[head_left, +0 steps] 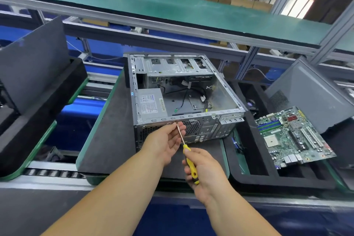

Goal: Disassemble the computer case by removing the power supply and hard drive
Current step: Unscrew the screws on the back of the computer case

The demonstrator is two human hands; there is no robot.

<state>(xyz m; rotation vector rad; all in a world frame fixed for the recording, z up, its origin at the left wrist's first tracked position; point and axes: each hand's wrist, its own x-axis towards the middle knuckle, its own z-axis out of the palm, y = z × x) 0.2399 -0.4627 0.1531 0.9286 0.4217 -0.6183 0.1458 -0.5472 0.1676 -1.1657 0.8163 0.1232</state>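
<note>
Computer case (183, 90): laid open side up on a dark mat on the bench (107, 120); its rear panel is turned toward the person, at 6 o'clock.
Power supply (151, 104): still seated inside the case, in the near-left corner, at about 7 o'clock from the case's middle.
Hard drive: not made out with certainty; a metal drive cage (172, 65) is seen at the far end, at 12 o'clock.
Screwdriver (186, 152): yellow handle low, shaft raised toward 11 o'clock; the tip is set at the top edge of the rear panel, just behind the power supply.
Right hand (206, 175): its grip is closed round the yellow handle.
Left hand (166, 140): held palm up, fingers loosely curved; the shaft near the tip is steadied between fingertips and thumb.
Deciding relation: the screw point lies at 11 o'clock from the right hand, along the screwdriver's long axis; the left hand is the nearer.
Judged step: a rear screw of the power supply is probably being worked.
Motherboard (291, 136): lying outside the case, at 3 o'clock.
</note>
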